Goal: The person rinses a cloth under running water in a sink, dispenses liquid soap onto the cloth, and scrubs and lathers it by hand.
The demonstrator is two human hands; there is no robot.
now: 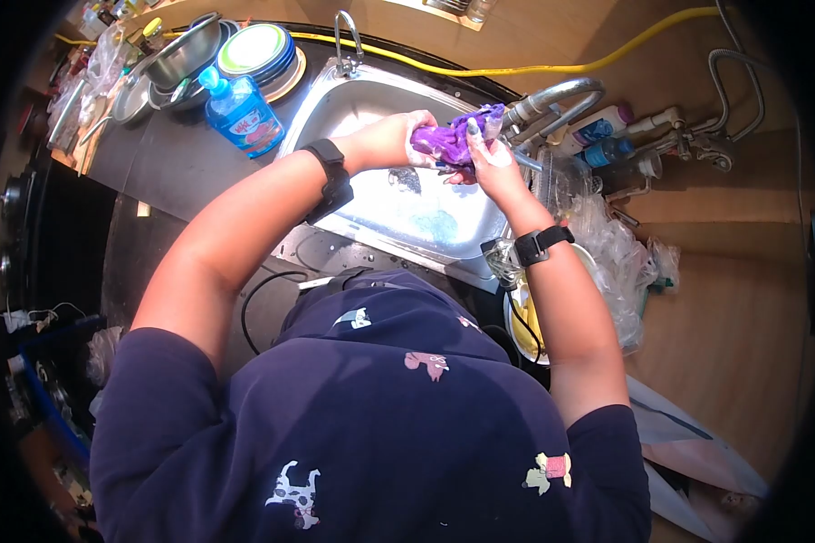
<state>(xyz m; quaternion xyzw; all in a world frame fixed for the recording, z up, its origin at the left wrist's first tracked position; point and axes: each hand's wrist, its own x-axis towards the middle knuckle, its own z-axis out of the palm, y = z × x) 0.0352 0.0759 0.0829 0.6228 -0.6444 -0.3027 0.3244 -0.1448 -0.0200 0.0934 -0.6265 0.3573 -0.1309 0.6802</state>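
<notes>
Over the steel sink, a bunched purple cloth is held between both my hands. My left hand grips its left end, with white suds on the fingers and wrist. On the other end, my right hand is closed round the cloth, thumb pointing up, with foam on the palm side. A curved metal faucet reaches in just right of my right hand. Dark spots and suds show on the basin floor below the cloth.
Left of the sink stands a blue soap bottle, near stacked plates and a metal bowl. A thin tap rises at the back rim. Bottles and plastic bags crowd the right. A yellow hose runs behind.
</notes>
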